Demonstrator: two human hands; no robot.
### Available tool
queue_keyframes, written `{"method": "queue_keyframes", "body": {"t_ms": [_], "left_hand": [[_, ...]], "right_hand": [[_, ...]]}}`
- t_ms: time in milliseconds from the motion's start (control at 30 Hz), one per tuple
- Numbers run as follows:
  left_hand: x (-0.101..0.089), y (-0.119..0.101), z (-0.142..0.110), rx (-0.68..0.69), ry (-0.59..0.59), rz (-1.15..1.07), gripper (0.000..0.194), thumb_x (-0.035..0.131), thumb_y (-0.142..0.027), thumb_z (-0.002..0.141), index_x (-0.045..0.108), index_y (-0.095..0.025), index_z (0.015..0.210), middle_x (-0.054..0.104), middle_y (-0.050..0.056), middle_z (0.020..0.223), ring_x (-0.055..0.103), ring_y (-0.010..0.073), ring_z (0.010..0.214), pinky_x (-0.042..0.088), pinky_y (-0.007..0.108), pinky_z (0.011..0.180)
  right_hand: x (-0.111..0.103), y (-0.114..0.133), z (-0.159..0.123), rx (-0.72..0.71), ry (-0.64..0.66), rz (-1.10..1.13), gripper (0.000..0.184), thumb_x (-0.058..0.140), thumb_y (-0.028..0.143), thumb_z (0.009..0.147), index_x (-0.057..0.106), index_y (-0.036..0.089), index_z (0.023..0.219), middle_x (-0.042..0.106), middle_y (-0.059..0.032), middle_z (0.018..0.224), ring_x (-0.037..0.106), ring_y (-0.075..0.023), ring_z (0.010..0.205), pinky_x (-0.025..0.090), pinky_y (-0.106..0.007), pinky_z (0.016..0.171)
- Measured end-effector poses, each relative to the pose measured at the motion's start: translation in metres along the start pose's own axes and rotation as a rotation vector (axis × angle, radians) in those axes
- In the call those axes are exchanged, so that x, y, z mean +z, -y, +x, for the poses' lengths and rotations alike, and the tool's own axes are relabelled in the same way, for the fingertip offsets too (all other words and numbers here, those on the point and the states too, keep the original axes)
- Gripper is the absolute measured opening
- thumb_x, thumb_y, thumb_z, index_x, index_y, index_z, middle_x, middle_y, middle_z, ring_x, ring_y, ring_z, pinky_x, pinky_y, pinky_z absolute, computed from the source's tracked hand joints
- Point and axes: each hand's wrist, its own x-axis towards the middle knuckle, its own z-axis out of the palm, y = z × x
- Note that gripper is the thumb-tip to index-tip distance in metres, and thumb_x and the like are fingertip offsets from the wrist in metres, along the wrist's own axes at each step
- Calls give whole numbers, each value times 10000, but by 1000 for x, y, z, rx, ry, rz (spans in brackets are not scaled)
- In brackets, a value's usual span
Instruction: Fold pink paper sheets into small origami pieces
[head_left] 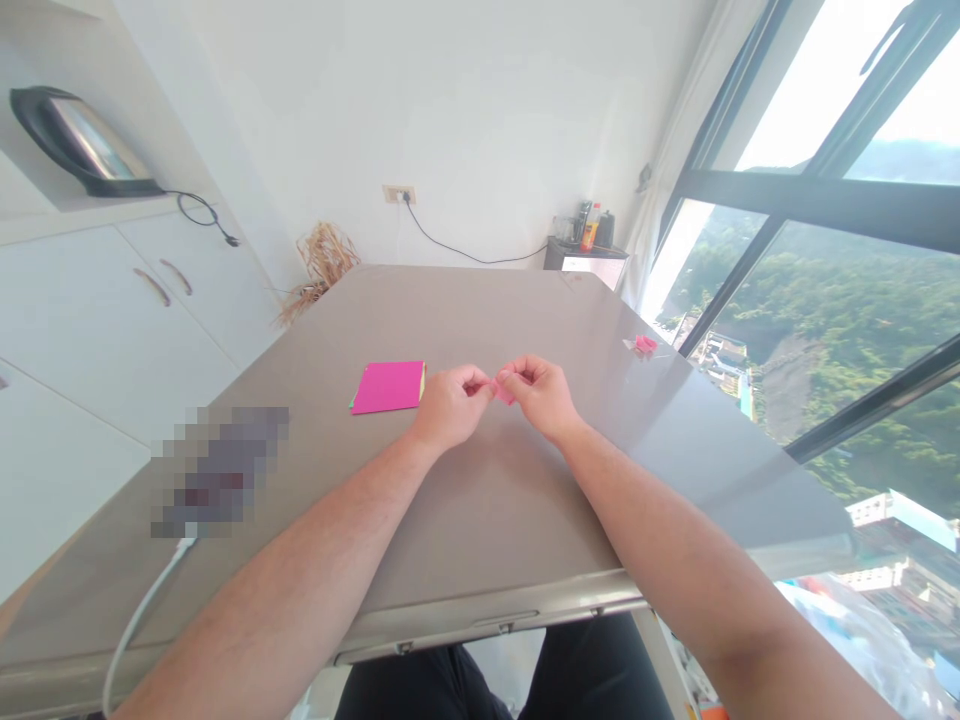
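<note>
My left hand and my right hand meet above the middle of the grey table. Both are closed in a pinch on one small pink folded paper piece held between them; most of it is hidden by the fingers. A stack of square paper sheets with a magenta sheet on top lies flat on the table just left of my left hand. Another small pink folded paper piece lies near the table's right edge.
A blurred-out object with a white cable lies on the table's left side. Behind the table stand a dried plant, a wall socket with a black cord and a small cabinet with bottles. Large windows fill the right.
</note>
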Motion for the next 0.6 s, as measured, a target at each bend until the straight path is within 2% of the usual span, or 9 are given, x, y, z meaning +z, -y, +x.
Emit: {"method": "queue_keyframes", "body": {"t_ms": [100,300,600], "left_hand": [[-1,-2,0,-28,23,37,210,648,-367,815,689,-190,709,653,0,643,515,133,589,357,263,561],[-3,-3,-1,-25,53,80,180,623,-332,824,695,-189,741,679,5,697,543,140,632,389,271,597],[-7,7,3,2,24,82,158,641,-331,809,687,-197,738,697,9,718,576,150,663,411,278,631]], "right_hand": [[0,1,-1,22,8,-11,139,675,325,711,664,191,747,675,-3,666,605,-143,658,470,-279,641],[0,-2,1,12,6,-22,90,670,278,708,646,197,679,667,5,630,570,-130,595,439,-273,590],[-5,-4,5,26,90,94,130,738,324,714,719,197,740,708,-10,670,647,-157,671,507,-305,692]]}}
